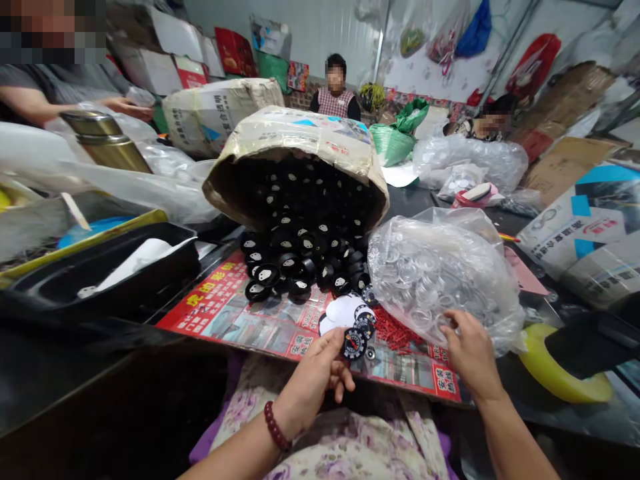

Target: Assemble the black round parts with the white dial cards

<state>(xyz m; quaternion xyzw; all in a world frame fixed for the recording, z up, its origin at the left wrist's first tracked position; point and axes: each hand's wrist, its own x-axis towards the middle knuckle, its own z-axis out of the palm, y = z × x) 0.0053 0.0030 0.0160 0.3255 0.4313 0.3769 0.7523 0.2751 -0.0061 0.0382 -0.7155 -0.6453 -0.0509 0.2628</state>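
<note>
Up close, the left hand (320, 367) has its fingers pinching a black gauge dial (355, 344) over the red printed sheet (210, 308). The right hand (471, 350) curls at the clear plastic bag (465, 233) of transparent rings (423, 270); can't tell if those fingers grip. Looks like a picking-up step; taking a ring would call for reaching past the plastic. Beyond, black cups (289, 264) spill from the carton (305, 127).

We see a gold-coloured, cylindrical metal thermos (111, 141) on our left. Behind, a blue plastic bag (474, 30) hangs.
</note>
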